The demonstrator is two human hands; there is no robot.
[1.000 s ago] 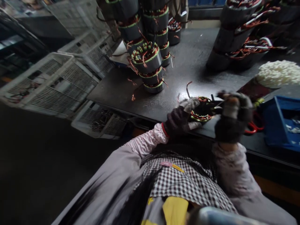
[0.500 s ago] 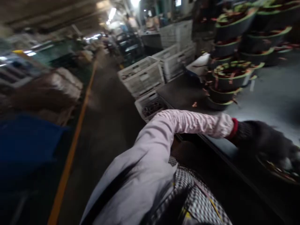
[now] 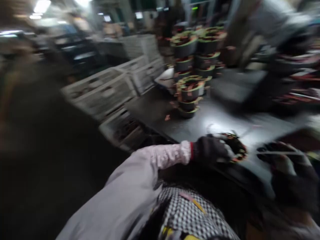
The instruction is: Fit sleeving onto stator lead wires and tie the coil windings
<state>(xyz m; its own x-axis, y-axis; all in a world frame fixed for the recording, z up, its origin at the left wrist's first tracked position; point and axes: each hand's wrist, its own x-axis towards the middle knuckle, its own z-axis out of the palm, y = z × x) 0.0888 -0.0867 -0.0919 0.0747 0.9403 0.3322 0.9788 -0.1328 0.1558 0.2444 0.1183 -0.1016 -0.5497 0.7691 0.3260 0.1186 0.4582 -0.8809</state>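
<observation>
My left hand (image 3: 215,148), in a dark glove with pale fingertips, is closed on the near side of a motor stator (image 3: 238,150), a dark ring with coppery wire ends. The ring is tilted over the grey tabletop (image 3: 200,128). To its right is my right hand (image 3: 292,173), also gloved and blurred, closed on a thin, pale, long tool (image 3: 282,152) that looks like scissors. Its tip lies near the stator, apart from it. Behind my left hand stand stacked stators (image 3: 188,96) with yellow-green rims and copper windings.
Taller stacks of stators (image 3: 185,46) stand farther back. White plastic crates (image 3: 107,96) line the table's left end, with a lower crate (image 3: 122,130) holding dark parts. Across the table a co-worker's sleeve (image 3: 280,20) reaches over more parts at the right.
The view has swung right and the crates and stacks have shifted left. My left hand has brought the stator into fuller view, and my right hand with the thin tool has come into sight.
</observation>
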